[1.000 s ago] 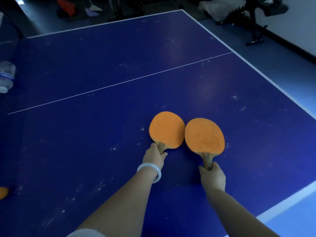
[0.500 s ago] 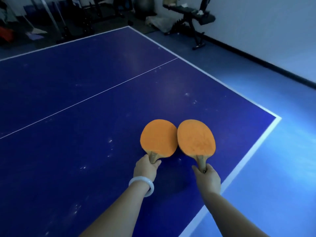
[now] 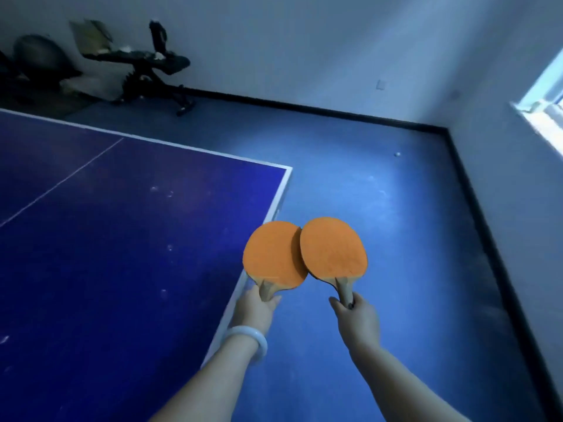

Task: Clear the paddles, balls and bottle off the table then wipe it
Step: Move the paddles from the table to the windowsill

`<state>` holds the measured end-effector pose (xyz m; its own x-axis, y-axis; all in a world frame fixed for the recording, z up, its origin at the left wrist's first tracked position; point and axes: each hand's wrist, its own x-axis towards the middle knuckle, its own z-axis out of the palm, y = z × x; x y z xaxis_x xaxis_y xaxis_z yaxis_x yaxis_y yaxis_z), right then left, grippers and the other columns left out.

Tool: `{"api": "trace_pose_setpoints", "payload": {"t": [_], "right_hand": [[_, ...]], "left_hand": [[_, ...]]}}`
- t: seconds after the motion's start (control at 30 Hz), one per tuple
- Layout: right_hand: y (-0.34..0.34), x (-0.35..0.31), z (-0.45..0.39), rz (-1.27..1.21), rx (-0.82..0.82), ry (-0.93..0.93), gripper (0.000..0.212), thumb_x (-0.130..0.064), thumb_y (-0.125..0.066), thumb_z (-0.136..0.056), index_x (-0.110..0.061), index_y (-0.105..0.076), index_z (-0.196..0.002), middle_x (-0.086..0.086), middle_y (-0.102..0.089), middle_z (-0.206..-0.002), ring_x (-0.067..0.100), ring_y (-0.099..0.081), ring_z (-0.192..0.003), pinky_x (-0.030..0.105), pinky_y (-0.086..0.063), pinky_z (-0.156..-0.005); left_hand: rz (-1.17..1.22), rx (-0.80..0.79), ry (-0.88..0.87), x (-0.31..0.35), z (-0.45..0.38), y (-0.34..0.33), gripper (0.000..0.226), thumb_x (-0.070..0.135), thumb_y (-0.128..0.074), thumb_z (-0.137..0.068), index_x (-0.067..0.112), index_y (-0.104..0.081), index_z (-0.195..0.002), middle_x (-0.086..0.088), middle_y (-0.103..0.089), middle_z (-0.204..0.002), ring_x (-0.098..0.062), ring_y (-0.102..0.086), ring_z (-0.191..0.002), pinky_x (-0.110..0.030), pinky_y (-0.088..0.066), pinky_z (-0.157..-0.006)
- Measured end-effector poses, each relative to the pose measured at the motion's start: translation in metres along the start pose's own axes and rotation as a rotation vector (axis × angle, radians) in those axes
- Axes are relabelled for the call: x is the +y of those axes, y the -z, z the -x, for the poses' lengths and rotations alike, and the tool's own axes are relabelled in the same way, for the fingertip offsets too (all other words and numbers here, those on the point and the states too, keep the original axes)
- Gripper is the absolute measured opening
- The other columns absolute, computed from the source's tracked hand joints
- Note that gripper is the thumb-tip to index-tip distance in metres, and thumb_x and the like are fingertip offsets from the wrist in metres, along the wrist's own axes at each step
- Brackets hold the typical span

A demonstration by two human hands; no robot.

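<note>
Home games and exercise room, dark blue table-tennis table with white edge lines (image 3: 283,190) on the left, blue sports flooring (image 3: 396,239), black weight bench (image 3: 146,68) and grey exercise ball (image 3: 39,56) against the far white wall (image 3: 304,41), bright window (image 3: 545,95) on the right

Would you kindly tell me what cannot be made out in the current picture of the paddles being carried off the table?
Head view only:
- Both paddle handles: mostly covered by the left hand and right hand.
- Left paddle: its right edge lies behind the right paddle.
- Table: cut off by the left and bottom edges, so any bottle or balls there are unseen.
- Small white speck on the floor: too small to identify.
</note>
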<state>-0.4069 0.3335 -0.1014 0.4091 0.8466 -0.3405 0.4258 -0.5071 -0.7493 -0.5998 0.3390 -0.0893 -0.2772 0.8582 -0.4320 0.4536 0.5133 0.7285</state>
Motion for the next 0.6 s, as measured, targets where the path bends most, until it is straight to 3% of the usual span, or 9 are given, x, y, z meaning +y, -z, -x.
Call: {"api": "trace_pose_setpoints", "payload": {"t": [0.13, 0.3, 0.6], "right_hand": [[0.099, 0.057, 0.006, -0.046, 0.164, -0.109, 0.024, -0.026, -0.060, -0.088, -0.006, -0.049, -0.080, 0.001, -0.042, -0.061, 0.016, -0.034, -0.050, 0.026, -0.027, -0.045], [0.202, 0.121, 0.032, -0.146, 0.368, -0.247, 0.020, -0.018, -0.054, -0.080, -0.014, -0.037, -0.071, -0.001, -0.040, -0.062, 0.016, -0.031, -0.050, 0.025, -0.025, -0.045], [0.306, 0.214, 0.117, -0.400, 0.711, -0.508, 0.021, -0.021, -0.056, -0.082, -0.016, -0.038, -0.071, -0.002, -0.043, -0.065, 0.015, -0.035, -0.058, 0.031, -0.030, -0.054]], "left_hand": [[-0.140, -0.141, -0.141, 0.054, 0.047, -0.087, 0.025, 0.036, -0.062, -0.089, 0.016, -0.051, -0.078, -0.004, -0.058, -0.074, -0.022, -0.055, -0.061, -0.032, -0.046, -0.057], [-0.201, -0.364, -0.306, 0.104, 0.106, -0.184, 0.023, 0.037, -0.063, -0.085, 0.016, -0.054, -0.081, -0.003, -0.057, -0.072, -0.023, -0.053, -0.059, -0.030, -0.042, -0.054], [-0.501, -0.795, -0.606, 0.154, 0.204, -0.316, 0.018, 0.032, -0.063, -0.085, 0.016, -0.056, -0.085, -0.002, -0.054, -0.068, -0.022, -0.052, -0.059, -0.033, -0.047, -0.059]]}}
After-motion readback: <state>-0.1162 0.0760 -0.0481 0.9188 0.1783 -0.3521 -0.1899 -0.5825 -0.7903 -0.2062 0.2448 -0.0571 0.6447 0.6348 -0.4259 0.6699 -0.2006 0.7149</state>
